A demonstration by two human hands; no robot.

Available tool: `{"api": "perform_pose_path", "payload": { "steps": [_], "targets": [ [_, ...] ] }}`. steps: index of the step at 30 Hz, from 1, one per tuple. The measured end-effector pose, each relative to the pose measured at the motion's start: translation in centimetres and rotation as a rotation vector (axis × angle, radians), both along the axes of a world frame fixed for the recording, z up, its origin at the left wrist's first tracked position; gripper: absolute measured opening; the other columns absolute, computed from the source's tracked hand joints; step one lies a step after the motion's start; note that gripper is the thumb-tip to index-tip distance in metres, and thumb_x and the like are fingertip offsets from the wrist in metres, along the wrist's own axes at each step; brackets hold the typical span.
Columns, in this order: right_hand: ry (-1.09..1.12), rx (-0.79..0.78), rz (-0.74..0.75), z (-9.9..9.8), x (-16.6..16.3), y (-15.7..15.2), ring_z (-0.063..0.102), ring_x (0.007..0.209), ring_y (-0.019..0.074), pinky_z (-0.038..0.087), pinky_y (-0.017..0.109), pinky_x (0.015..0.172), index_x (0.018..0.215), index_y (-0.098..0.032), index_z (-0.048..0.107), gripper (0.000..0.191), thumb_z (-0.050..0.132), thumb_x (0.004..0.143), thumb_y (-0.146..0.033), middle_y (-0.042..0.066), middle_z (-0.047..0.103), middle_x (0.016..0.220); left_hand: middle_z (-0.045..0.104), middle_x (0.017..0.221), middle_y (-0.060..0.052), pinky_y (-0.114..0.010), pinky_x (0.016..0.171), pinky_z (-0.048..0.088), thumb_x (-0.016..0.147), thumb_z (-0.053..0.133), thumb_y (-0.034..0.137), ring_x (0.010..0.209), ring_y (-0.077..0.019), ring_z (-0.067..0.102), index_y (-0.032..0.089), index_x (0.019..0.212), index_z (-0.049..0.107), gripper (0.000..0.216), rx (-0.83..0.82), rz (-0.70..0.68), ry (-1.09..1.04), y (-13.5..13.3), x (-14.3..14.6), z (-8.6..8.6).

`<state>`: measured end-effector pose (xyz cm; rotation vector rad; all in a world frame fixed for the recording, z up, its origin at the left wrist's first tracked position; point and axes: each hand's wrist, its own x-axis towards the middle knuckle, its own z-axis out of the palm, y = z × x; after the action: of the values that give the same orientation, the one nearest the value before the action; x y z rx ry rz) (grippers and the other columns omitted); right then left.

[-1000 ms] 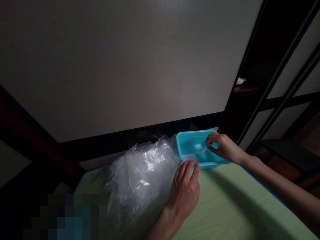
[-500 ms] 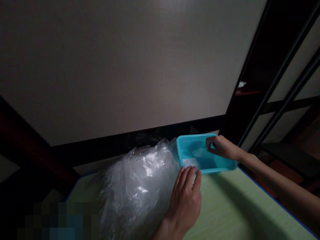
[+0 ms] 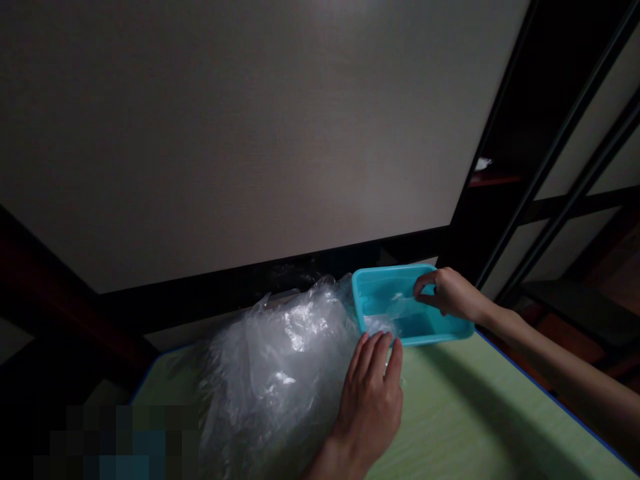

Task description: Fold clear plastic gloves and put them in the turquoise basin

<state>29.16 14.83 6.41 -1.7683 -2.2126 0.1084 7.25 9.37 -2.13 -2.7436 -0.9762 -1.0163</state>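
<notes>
A turquoise plastic tub [image 3: 367, 285] stands at the far edge of a green table [image 3: 460, 413]. My right hand [image 3: 449, 295] reaches into the tub, thumb and forefinger pinched together on a thin clear plastic piece [image 3: 400, 305] lying inside. My left hand [image 3: 373, 393] lies flat on the table with its fingers stretched out, resting against the right side of a big heap of crumpled clear plastic bags [image 3: 273, 367]. The fingertips of the left hand nearly touch the tub's near rim.
A pale wall panel [image 3: 240, 133] rises right behind the table. Dark frame bars [image 3: 565, 140] and a dark shelf stand at the right. The table's blue edge [image 3: 540, 390] runs along the right side. The lower left corner is blurred out.
The right hand has shifted slightly inside the tub and its pinch has tightened on the clear piece. The left hand has stayed flat beside the bag heap. The view has moved a little.
</notes>
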Motion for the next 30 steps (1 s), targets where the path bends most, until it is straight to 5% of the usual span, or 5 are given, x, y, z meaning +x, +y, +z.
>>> {"api": "perform_pose_path", "payload": {
  "steps": [11,17,30],
  "targets": [
    [-0.191,0.130,0.011,-0.8,-2.4,0.7,0.057,0.063,0.0139,0.034,0.022,0.056,0.074,-0.021,0.063,0.014,0.050,0.075,-0.015,0.001,0.065,0.076,0.053,0.121,-0.011,-0.044,0.098,0.040,0.078,0.039,0.006,0.114,-0.0254,0.047,0.010,0.122,0.049,0.045,0.007,-0.005,-0.014,-0.1,0.0,-0.1],
    [-0.291,0.096,0.075,-0.9,-4.0,2.4,0.060,0.073,0.0153,0.031,0.022,0.056,0.081,-0.020,0.059,0.015,0.049,0.076,-0.012,0.002,0.066,0.085,0.053,0.121,-0.012,-0.044,0.098,0.040,0.077,0.039,0.006,0.114,-0.0252,0.047,0.009,0.122,0.049,0.046,0.020,0.001,-0.009,-0.1,0.1,-0.1],
    [-0.531,-0.122,0.101,-3.6,-1.7,2.3,0.063,0.073,0.0206,0.031,0.024,0.051,0.080,-0.017,0.061,0.019,0.047,0.074,-0.005,0.008,0.066,0.079,0.053,0.122,-0.012,-0.044,0.098,0.040,0.077,0.040,0.007,0.114,-0.0261,0.047,0.009,0.122,0.049,0.046,0.026,-0.003,0.008,0.1,0.1,0.0]
  ]
}}
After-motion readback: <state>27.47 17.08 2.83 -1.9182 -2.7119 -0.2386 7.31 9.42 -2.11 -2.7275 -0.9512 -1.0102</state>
